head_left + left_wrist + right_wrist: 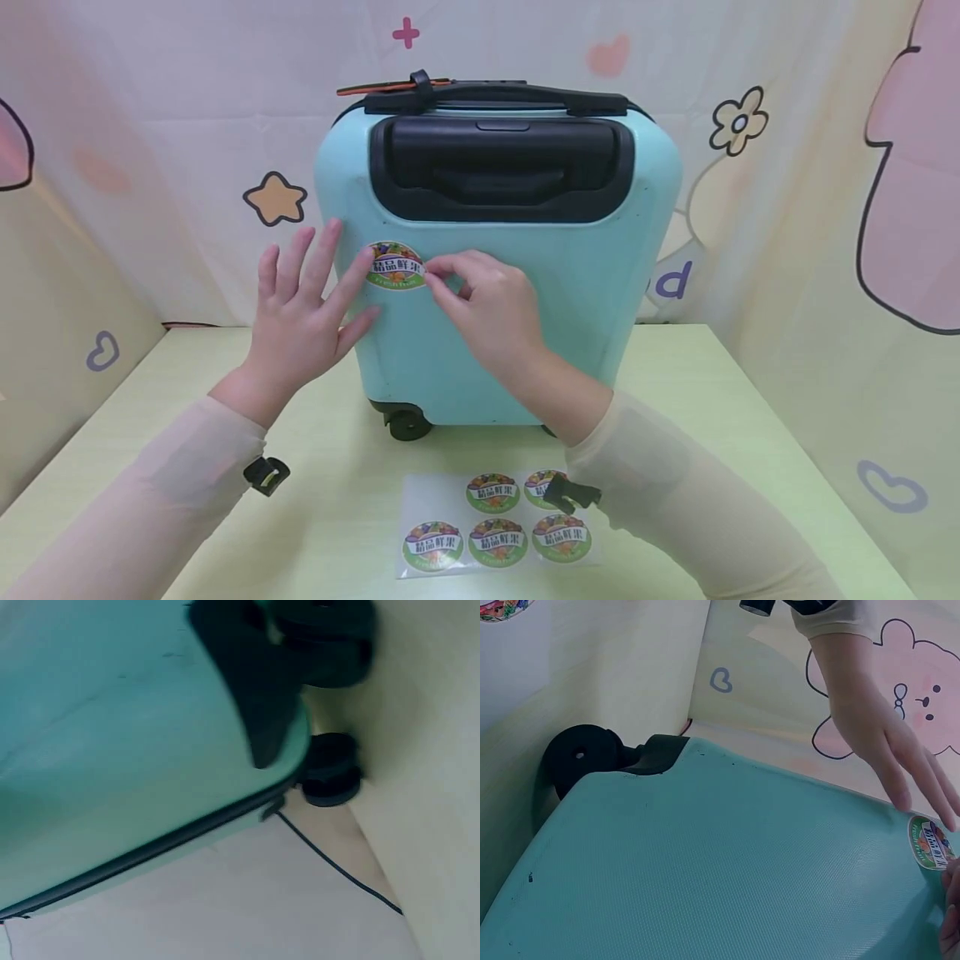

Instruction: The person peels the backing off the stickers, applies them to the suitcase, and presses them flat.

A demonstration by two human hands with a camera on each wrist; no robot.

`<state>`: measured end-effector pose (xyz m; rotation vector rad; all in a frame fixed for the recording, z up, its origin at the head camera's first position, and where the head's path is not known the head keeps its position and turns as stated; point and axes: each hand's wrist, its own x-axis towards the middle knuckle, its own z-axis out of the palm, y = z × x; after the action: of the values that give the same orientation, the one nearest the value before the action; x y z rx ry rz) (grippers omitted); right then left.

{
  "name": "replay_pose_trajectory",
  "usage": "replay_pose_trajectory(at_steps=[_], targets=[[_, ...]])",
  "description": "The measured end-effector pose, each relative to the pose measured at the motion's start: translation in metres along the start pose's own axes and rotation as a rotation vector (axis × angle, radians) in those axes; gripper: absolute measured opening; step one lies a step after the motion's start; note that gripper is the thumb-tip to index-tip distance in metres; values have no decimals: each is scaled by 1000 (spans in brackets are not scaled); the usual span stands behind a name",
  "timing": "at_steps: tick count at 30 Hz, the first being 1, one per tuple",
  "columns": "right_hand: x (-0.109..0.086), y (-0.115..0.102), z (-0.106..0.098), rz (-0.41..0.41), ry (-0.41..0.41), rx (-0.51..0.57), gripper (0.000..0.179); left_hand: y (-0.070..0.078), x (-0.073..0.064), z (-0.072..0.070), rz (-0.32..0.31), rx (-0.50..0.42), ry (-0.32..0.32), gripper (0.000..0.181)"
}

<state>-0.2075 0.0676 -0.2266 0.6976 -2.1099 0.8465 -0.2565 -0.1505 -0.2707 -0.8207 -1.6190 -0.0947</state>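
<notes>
A teal suitcase (487, 367) stands upright on the table, its black handle recess (502, 171) facing me. On its upper left front lies an oval fruit sticker (395, 268) with Chinese characters and a green lower band. My right hand (495, 308) pinches the sticker's right edge between thumb and forefinger. Spread and straight, the fingers of my left hand (300, 304) touch the sticker's left edge and the suitcase. The right wrist view also has the sticker (928, 844) between both hands. Only the suitcase's side and wheels (330, 769) appear in the left wrist view, without the hand.
A sticker sheet (431, 498) with several matching fruit stickers lies on the table (315, 500) in front of the suitcase. Behind stands a patterned cloth backdrop (187, 167). A thin black cable (337, 862) runs near the suitcase in the left wrist view.
</notes>
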Motion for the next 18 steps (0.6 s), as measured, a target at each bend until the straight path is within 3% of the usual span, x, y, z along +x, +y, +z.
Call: replay_pose_trajectory(at_steps=[4,7,18], targets=[[0,0,0,-1,-2,-3,13,1,8,-1,-67,36,-3,48],[1,-1,0,1,-11,-6,13,2,9,-1,-76,40,-3,47],[0,0,-1,-9,-1,-17,13,6,-6,2,18,38,-19,43]])
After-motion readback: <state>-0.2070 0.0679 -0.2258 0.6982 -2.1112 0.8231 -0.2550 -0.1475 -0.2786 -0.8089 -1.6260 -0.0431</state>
